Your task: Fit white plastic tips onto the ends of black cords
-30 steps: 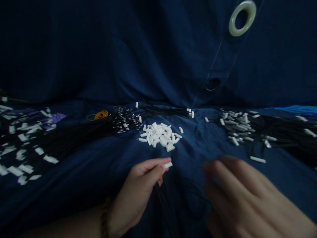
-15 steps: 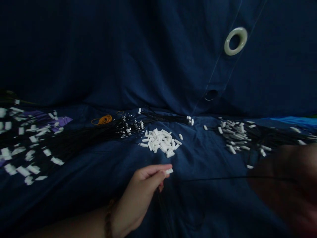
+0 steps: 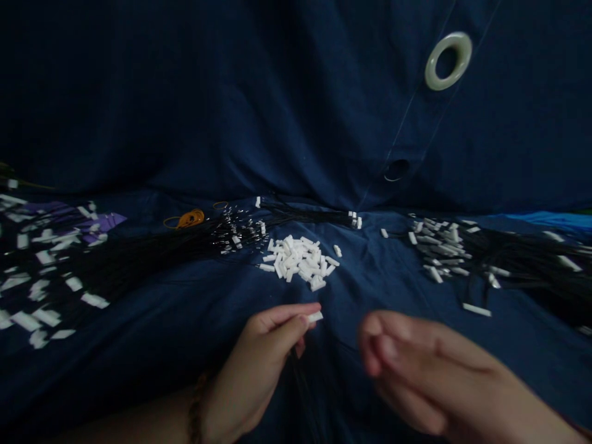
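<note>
Surface: dark blue cloth (image 3: 185, 123) spread over the work area and rising as a backdrop. Light is dim. A pale ring-shaped eyelet (image 3: 448, 61) sits in the cloth at 1 o'clock in the frame, with a darker second eyelet hole (image 3: 396, 170) below it.

Left hand (image 3: 259, 364): at 6 o'clock, closed in a pinch. Thumb and forefinger grip a small white rectangular plastic housing (image 3: 315, 317), which juts out at the hand's 1 o'clock, raised just above the cloth. A dark beaded bracelet (image 3: 197, 407) is on that wrist.

Right hand (image 3: 430, 370): at 5 o'clock, near the housing but apart from it, fingers loosely curled. It is motion-blurred, so we cannot tell whether it holds anything.

Surroundings:
- A loose pile of white plastic housings (image 3: 298, 262) lies at 12 o'clock from the left hand.
- A bundle of thin black wires with bright metal ends (image 3: 235, 231) lies at 11 o'clock, touching that pile's edge.
- An orange loop (image 3: 189, 217) lies just beyond the bundle.
- A heap of black wires fitted with white housings (image 3: 50, 271) lies at 9 o'clock in the frame.
- A similar wired heap (image 3: 444, 250) lies at 3 o'clock.

Markings on the white parts are too small to read.
</note>
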A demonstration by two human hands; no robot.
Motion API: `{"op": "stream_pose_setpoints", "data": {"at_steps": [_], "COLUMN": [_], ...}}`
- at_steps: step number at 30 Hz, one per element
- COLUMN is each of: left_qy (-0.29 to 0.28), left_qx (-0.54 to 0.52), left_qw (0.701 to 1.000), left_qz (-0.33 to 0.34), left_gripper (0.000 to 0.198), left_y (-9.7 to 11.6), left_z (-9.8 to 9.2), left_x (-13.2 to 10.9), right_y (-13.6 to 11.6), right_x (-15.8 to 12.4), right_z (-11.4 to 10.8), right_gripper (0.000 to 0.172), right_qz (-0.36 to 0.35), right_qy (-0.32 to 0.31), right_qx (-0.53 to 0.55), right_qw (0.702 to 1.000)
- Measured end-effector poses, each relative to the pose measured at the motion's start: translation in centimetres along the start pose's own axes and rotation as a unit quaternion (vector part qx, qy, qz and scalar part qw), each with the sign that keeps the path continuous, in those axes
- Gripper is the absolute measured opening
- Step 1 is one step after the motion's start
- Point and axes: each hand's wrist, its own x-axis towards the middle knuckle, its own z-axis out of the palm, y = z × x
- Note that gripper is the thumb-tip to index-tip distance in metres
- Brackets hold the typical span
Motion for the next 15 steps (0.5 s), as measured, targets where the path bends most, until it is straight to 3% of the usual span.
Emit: {"op": "stream_pose_setpoints", "data": {"at_steps": [2, 4, 8, 15], "left_qy": [0.000, 0.002, 0.011, 0.105], "left_qx": [-0.011, -0.018, -0.044, -0.139], "left_qw": [1.000, 1.000, 0.999, 0.983], "left_qz": [-0.004, -0.008, -0.022, -0.049], "left_gripper": [0.024, 0.023, 0.024, 0.023], "left_y": [0.0, 0.0, -0.2, -0.6], "left_z": [0.0, 0.0, 0.1, 0.8], "left_x": [0.1, 0.2, 0.0, -0.9], "right_y": [-0.1, 0.4, 1.4, 0.4], "right_x": [0.4, 0.8, 1.2, 1.0], "right_z": [1.0, 1.8, 2.4, 2.5], "right_gripper": [0.028, 0.022, 0.019, 0.011], "right_qz": [0.081, 0.111, 0.074, -0.022], "right_qy": [-0.068, -0.072, -0.007, 0.044], "right_qx": [0.111, 0.128, 0.047, -0.077], "right_qw": [0.988, 0.983, 0.996, 0.996]}}
